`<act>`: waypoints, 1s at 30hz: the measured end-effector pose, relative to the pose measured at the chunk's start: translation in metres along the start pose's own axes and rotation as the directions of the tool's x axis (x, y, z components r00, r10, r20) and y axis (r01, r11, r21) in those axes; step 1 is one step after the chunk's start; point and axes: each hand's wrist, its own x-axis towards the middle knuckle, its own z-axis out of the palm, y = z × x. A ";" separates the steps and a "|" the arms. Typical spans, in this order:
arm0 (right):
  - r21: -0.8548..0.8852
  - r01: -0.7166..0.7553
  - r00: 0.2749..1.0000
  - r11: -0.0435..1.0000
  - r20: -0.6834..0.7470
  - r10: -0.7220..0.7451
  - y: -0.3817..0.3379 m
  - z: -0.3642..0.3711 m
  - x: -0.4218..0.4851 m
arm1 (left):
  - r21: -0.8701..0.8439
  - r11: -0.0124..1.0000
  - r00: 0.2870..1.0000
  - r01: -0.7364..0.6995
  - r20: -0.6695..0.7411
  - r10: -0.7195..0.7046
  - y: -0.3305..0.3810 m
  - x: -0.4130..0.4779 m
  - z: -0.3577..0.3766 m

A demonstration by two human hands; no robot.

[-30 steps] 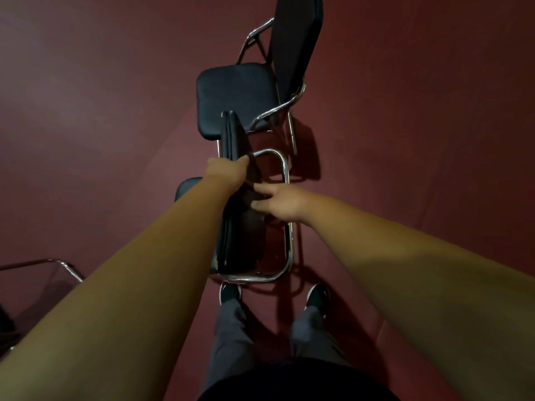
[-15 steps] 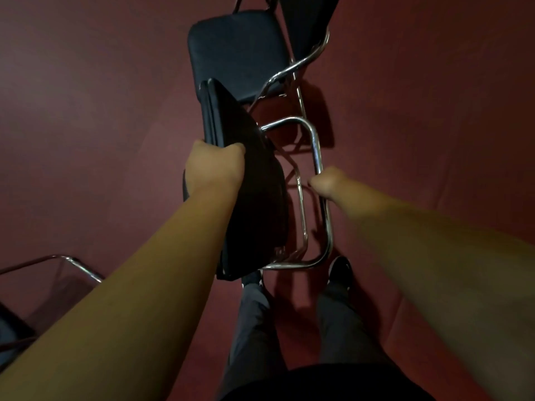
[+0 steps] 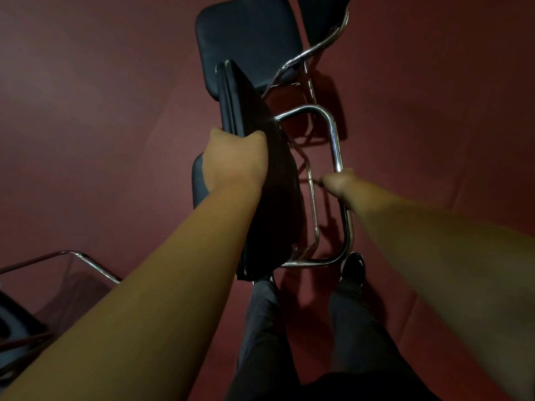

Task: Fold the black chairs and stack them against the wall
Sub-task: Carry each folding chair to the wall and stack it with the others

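A folded black chair [image 3: 272,180] with a chrome tube frame stands right in front of me, its padded seat and back pressed together. My left hand [image 3: 236,160] grips the top edge of the black padding. My right hand [image 3: 337,183] is curled round the chrome frame tube [image 3: 335,140] on the chair's right side. Beyond it an unfolded black chair [image 3: 249,44] stands upright on the floor, its seat facing me.
A third chair's chrome frame [image 3: 75,260] and dark seat show at the lower left. The floor [image 3: 434,111] is dark red carpet. My legs and black shoes [image 3: 353,267] are directly below the folded chair.
My right hand left the padding and took hold of the chrome frame tube. The folded chair's frame has swung out to the right, and the view has moved closer to the far chair.
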 end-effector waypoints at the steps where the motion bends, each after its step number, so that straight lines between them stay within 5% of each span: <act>1: -0.010 -0.006 1.000 1.000 0.006 0.006 -0.001 -0.001 0.000 | -0.001 1.000 1.000 -0.001 0.000 0.001 0.000 -0.001 0.000; 13: -0.060 0.184 0.964 0.981 0.205 -0.169 -0.045 0.027 -0.090 | 0.031 0.999 1.000 0.006 0.020 -0.007 -0.018 0.005 -0.033; 21: -0.086 0.364 0.847 0.927 0.444 -0.291 -0.083 0.090 -0.167 | -0.062 0.997 0.998 0.040 0.042 -0.037 -0.061 0.018 -0.054; 27: 0.007 0.341 0.797 0.940 0.527 -0.293 -0.094 0.086 -0.164 | -0.313 0.922 0.938 0.230 0.324 -0.124 -0.067 0.044 -0.075; 30: -0.012 0.333 0.789 0.943 0.551 -0.271 -0.101 0.082 -0.160 | -0.348 0.897 0.925 0.272 0.352 -0.144 -0.074 0.054 -0.069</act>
